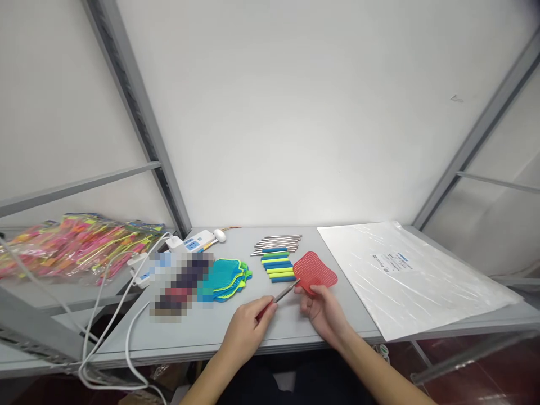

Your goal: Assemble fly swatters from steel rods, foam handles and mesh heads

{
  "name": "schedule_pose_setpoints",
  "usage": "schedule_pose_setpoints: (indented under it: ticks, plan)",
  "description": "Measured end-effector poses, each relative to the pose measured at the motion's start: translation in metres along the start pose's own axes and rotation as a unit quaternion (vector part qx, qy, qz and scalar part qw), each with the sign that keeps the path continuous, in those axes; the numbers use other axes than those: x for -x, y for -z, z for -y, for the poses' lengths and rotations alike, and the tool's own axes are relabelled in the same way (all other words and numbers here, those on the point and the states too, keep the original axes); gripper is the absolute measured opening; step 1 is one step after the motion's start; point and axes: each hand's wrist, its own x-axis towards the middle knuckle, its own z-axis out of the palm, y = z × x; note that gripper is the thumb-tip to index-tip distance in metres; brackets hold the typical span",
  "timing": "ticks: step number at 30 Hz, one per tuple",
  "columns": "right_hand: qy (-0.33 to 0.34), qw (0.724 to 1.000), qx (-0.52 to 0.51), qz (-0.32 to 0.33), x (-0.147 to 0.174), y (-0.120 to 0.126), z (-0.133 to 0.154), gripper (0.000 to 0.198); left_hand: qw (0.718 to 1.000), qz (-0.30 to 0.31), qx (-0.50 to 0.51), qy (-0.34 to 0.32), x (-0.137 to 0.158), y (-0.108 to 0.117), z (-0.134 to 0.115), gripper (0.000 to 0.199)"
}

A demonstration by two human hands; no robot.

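Observation:
My left hand (247, 329) is closed around a red handle from which a metal rod (286, 292) sticks out, pointing up to the right. In my right hand (324, 316), the thumb and fingers pinch the lower edge of a red perforated fly swatter head (313, 269). The rod's tip is close to that lower edge; whether they touch I cannot tell. Just beyond lie several blue and yellow-green handle tubes (278, 271) in a row. Behind them is a set of thin metal rods (278, 241). A stack of blue and green swatter heads (225, 275) rests left of the tubes.
A large white wrapped sheet (379, 275) covers the table's right side. To the left are a power strip (196, 242), a blurred patch and white cables (129, 337). Bagged colourful items (84, 244) lie on the neighbouring shelf. Metal posts (143, 112) frame the table (202, 332).

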Motion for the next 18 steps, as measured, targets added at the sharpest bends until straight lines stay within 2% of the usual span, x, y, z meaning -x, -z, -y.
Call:
schedule_pose_setpoints:
  ticks: [4, 9, 18]
  plan:
    - [0.026, 1.0, -0.016, -0.001, 0.002, -0.003, 0.002, 0.022, 1.0, -0.011, -0.02, -0.009, 0.0, -0.002, 0.004, 0.024]
    - [0.084, 0.996, -0.008, -0.027, 0.004, -0.003, -0.004, 0.043, 0.999, -0.023, -0.043, -0.019, 0.0, -0.003, 0.008, 0.025]
    - [0.106, 0.993, 0.043, -0.039, 0.007, -0.001, -0.011, 0.043, 0.996, -0.024, -0.075, -0.035, 0.003, -0.003, 0.012, 0.029]
